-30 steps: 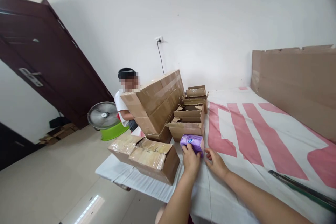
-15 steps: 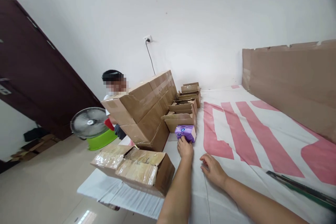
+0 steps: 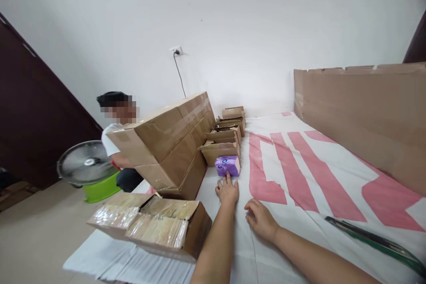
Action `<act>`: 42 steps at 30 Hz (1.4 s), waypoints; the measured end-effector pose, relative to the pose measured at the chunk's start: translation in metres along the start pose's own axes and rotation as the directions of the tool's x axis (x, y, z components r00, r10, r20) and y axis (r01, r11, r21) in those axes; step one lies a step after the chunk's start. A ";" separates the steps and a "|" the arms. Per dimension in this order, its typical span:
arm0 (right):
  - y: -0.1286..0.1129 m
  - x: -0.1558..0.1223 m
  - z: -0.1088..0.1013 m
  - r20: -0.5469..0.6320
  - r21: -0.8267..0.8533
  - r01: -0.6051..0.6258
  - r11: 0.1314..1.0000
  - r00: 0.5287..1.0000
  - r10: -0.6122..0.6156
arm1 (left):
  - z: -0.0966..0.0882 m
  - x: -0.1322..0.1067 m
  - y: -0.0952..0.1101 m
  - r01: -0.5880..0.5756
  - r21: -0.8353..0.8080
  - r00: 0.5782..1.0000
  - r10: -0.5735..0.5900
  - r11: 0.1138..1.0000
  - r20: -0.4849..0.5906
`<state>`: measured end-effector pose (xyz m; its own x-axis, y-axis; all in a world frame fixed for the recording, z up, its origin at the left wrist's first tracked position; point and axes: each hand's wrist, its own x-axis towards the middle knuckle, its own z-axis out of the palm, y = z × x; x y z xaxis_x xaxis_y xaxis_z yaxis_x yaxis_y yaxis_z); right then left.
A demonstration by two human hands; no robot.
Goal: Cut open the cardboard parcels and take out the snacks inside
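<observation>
A small purple packet (image 3: pixel 227 165) lies on the white and pink sheet (image 3: pixel 299 173), right in front of a row of small open cardboard boxes (image 3: pixel 220 148). My left hand (image 3: pixel 227 191) lies flat just behind the packet, fingers stretched out, fingertips at its near edge. My right hand (image 3: pixel 258 219) rests on the sheet to the right, fingers loosely curled, with nothing visible in it.
Two large stacked cartons (image 3: pixel 169 142) stand left of the small boxes. An open carton of wrapped packs (image 3: pixel 156 228) sits at the near left edge. A cardboard sheet (image 3: pixel 362 111) leans along the right. A green strip (image 3: pixel 372 242) lies near right. A person (image 3: pixel 116 142) sits by a fan (image 3: pixel 84 164).
My left hand pushed the purple packet away up to the small boxes and let go of it, now lying flat behind it. My right hand drew back slightly. The view swung right.
</observation>
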<state>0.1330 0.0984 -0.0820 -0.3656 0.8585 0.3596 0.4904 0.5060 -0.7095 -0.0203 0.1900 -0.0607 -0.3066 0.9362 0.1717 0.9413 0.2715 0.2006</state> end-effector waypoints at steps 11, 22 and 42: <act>-0.006 0.003 -0.002 0.120 -0.262 0.076 0.962 0.992 -0.046 | -0.014 -0.062 -0.004 -0.145 0.008 0.983 0.143 0.989 0.116; 0.009 -0.110 -0.030 0.346 -0.402 0.326 0.855 0.919 -0.188 | -0.045 -0.215 -0.054 -0.335 -0.200 0.926 0.362 0.921 0.112; -0.033 -0.136 -0.056 0.279 -0.099 0.050 0.994 0.960 -0.021 | -0.155 -0.118 -0.193 0.040 -0.819 0.754 -0.555 0.572 -0.351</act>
<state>0.2109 -0.0303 -0.0740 -0.5821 0.7904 0.1907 0.5474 0.5544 -0.6269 -0.1873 -0.0078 0.0301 -0.8034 0.4769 0.3567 0.4109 0.0103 0.9116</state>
